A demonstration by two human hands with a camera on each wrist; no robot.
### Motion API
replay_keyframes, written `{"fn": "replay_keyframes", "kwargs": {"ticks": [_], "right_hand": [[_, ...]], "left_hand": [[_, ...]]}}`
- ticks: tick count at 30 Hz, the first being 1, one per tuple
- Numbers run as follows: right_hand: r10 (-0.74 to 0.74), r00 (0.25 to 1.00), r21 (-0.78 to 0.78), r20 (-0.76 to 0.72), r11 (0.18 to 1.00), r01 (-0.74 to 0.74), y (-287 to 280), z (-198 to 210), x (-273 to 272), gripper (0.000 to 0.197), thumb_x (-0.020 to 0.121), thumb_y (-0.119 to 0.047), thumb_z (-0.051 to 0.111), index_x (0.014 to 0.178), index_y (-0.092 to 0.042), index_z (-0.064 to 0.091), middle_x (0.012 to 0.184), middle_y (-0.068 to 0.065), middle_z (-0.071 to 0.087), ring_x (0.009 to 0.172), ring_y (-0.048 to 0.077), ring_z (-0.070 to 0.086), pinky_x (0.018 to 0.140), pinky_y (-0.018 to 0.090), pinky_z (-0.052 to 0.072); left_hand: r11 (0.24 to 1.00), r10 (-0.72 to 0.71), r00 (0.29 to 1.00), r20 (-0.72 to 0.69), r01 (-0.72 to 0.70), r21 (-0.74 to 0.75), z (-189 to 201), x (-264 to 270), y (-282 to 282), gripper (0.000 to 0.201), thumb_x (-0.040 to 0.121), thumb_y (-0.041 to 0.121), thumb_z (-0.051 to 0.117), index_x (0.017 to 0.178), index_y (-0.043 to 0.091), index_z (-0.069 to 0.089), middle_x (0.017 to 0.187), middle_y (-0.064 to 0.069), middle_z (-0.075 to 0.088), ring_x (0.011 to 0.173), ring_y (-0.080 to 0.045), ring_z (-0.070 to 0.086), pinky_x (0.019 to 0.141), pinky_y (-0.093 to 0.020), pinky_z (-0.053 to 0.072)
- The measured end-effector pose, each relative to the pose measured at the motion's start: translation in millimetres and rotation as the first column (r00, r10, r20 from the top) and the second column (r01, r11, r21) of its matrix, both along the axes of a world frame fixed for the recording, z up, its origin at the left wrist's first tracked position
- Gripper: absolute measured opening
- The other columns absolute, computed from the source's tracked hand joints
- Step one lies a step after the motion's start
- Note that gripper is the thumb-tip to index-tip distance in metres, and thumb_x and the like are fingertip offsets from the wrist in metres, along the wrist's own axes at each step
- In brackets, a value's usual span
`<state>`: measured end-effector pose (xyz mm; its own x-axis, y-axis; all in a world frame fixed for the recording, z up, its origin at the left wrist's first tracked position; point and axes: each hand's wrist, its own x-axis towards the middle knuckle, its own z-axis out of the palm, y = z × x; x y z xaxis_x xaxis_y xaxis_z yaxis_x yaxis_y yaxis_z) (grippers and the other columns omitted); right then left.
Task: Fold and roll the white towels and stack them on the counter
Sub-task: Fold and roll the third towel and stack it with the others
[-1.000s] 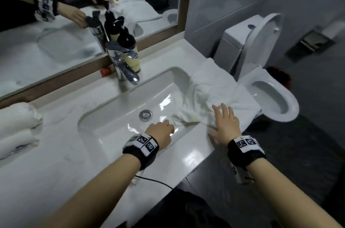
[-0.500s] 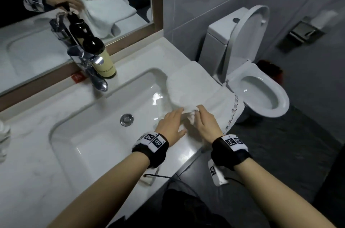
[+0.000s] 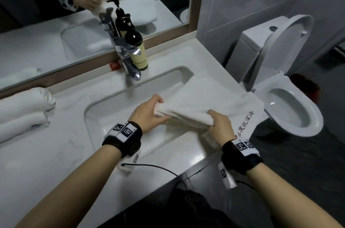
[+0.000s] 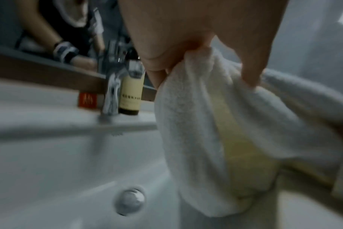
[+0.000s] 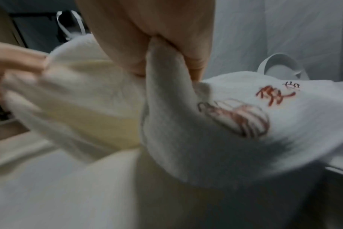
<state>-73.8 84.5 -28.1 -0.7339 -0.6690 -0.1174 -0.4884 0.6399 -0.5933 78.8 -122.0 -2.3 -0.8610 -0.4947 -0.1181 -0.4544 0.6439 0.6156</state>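
A white towel (image 3: pixel 209 101) with red embroidered lettering lies across the right end of the counter (image 3: pixel 46 162), partly over the sink basin (image 3: pixel 115 114). Its near edge is lifted into a thick fold. My left hand (image 3: pixel 149 114) grips the fold's left end, with fingers curled round the cloth (image 4: pixel 206 116). My right hand (image 3: pixel 219 125) pinches the fold's right end, close to the lettering (image 5: pixel 235 117). Two rolled white towels (image 3: pixel 22 114) lie stacked at the counter's far left.
A chrome faucet (image 3: pixel 128 61) and a dark pump bottle (image 3: pixel 136 48) stand behind the basin, under a mirror (image 3: pixel 74 13). A toilet (image 3: pixel 287 108) with its lid up sits just right of the counter. A black cable (image 3: pixel 149 166) trails over the counter's front edge.
Both hands went from smoothing and meeting on the towel to gripping its near edge apart from each other. That edge now stands lifted as a thick fold.
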Motion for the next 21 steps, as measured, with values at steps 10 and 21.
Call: {"fn": "replay_keyframes", "kwargs": {"ticks": [10, 21], "right_hand": [[0.440, 0.898, -0.484, -0.023, 0.781, -0.395, -100.1, 67.3, 71.9, 0.023, 0.055, -0.003, 0.040, 0.064, -0.021, 0.050, 0.050, -0.005, 0.042, 0.050, 0.008, 0.037, 0.048, 0.021, 0.026], [0.602, 0.795, -0.599, -0.075, 0.610, -0.518, -173.9, 91.9, 183.3, 0.032, 0.056, 0.004, 0.041, 0.067, -0.022, 0.056, 0.052, -0.015, 0.049, 0.052, 0.003, 0.045, 0.049, 0.019, 0.032]], "left_hand": [[0.830, 0.448, 0.893, 0.024, -0.407, -0.381, 22.3, 143.0, -58.6, 0.028, 0.075, -0.003, 0.059, 0.092, 0.019, 0.063, 0.103, -0.007, 0.054, 0.085, -0.032, 0.058, 0.060, -0.039, 0.044], [0.393, 0.913, 0.395, -0.104, -0.919, -0.038, 52.4, 323.7, -92.8, 0.031, 0.089, -0.002, 0.036, 0.110, -0.006, 0.059, 0.116, -0.031, 0.059, 0.106, -0.043, 0.054, 0.082, -0.040, 0.040]]}}
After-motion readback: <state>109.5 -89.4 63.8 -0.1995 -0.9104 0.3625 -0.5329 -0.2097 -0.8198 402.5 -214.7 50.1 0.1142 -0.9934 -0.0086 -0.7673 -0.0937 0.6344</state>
